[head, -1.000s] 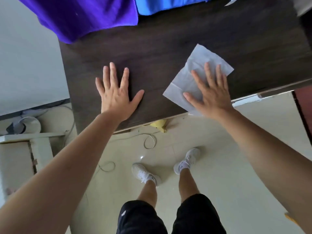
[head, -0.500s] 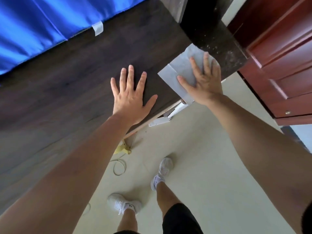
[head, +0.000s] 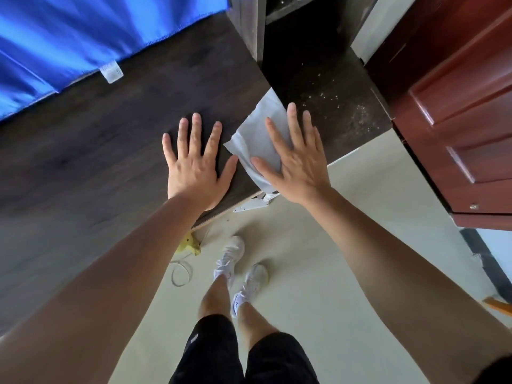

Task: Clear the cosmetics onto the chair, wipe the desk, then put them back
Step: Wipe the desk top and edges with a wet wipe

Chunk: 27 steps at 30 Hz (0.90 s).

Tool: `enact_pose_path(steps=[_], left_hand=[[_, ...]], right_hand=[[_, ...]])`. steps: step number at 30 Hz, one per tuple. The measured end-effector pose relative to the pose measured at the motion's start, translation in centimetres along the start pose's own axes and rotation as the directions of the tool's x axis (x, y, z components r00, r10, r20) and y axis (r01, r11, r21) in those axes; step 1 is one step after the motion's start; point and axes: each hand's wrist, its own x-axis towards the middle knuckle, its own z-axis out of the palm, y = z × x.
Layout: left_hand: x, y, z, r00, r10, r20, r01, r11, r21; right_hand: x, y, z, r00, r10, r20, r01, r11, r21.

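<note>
Desk (head: 97,162) dark wood | tissue (head: 255,134) on right corner | floor (head: 318,245) cream

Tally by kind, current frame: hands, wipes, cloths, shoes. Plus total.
Hands: 2 (left hand, right hand)
Wipe: 1
Blue cloth: 1
Shoes: 2
Total: 6

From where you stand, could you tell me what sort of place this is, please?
Probably a home bedroom: a dark wooden desk, a red panelled door, blue cloth hanging behind.
</note>
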Motion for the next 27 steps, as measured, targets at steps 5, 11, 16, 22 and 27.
enact_pose_path(steps=[5,11,16,22,27], left_hand=[[-0.1,0.1,0.0,1.000,-0.004,-0.008,0.004,1.000,0.007],[0.1,-0.1,0.5,0.999,-0.011,-0.034,0.012,1.000,0.018],[0.3,0.2,-0.1,1.000,-0.011,-0.005,0.011,1.000,0.023],[0.4,1.7,-0.7,0.997,-0.069,0.033,0.069,0.998,0.010],[3.0,7.3,-0.2,0.987,-0.160,-0.001,0.159,0.985,-0.068]], right_hand=[[-0.3,0.8,-0.3,0.996,-0.078,-0.049,0.084,0.990,0.113],[-0.1,1.5,0.1,0.987,-0.048,-0.150,0.099,0.932,0.349],[0.6,3.6,-1.3,0.999,0.002,-0.048,0.024,0.849,0.528],[1.6,7.9,-5.1,0.992,-0.119,0.043,0.085,0.881,0.465],[3.8,14.4,-7.5,0.987,-0.086,0.133,0.022,0.907,0.420]])
